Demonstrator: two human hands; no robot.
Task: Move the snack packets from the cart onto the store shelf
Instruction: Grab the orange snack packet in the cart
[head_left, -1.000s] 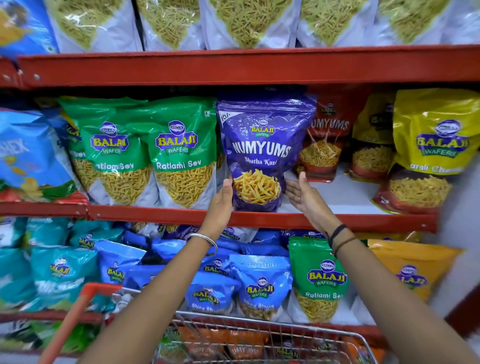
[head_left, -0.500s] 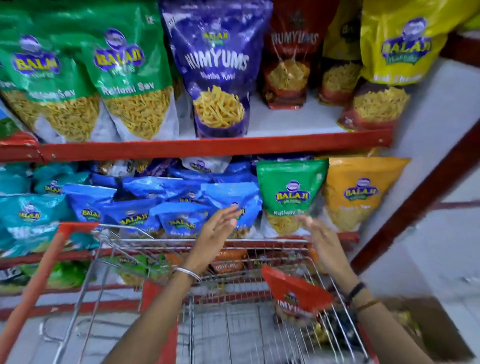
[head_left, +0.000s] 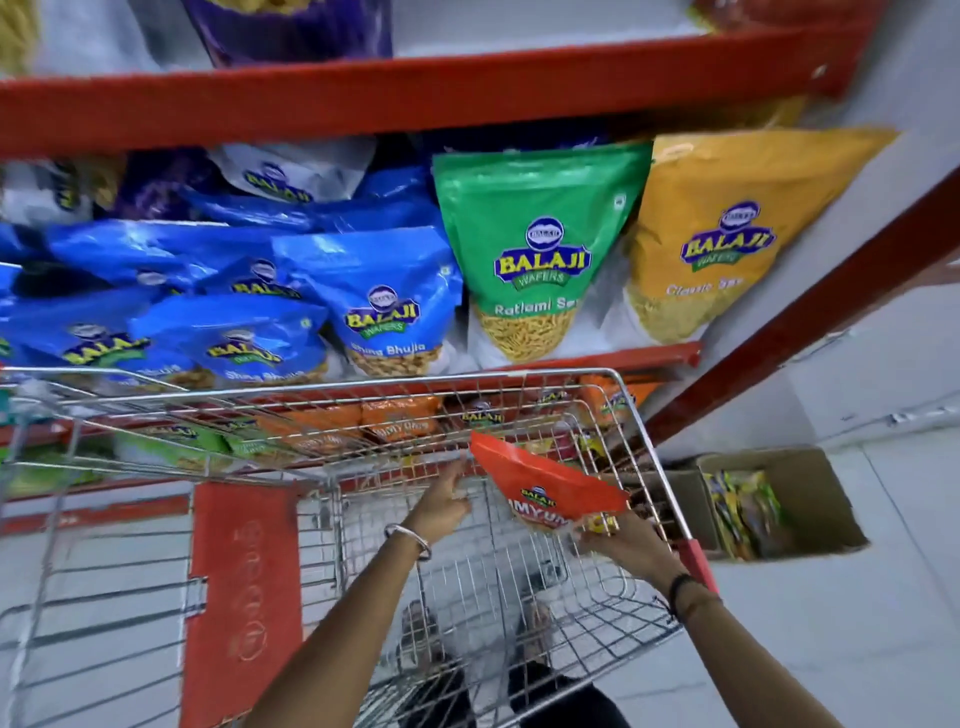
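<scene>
Your right hand (head_left: 626, 540) pinches the red packet's (head_left: 545, 480) lower edge inside the wire cart (head_left: 644, 457), left hand (head_left: 441, 506) open against its side; at three o'clock, a cardboard box (head_left: 821, 493) holds yellow-green packets (head_left: 743, 512)

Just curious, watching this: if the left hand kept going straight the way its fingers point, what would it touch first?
Most likely the red snack packet: the left hand points up and forward at its top corner, nearly touching. Beyond it is the cart's wire front wall. Depth is hard to judge.

Purple packet (head_left: 291, 26) cropped — lower-shelf packets (head_left: 400, 415) blurred
</scene>
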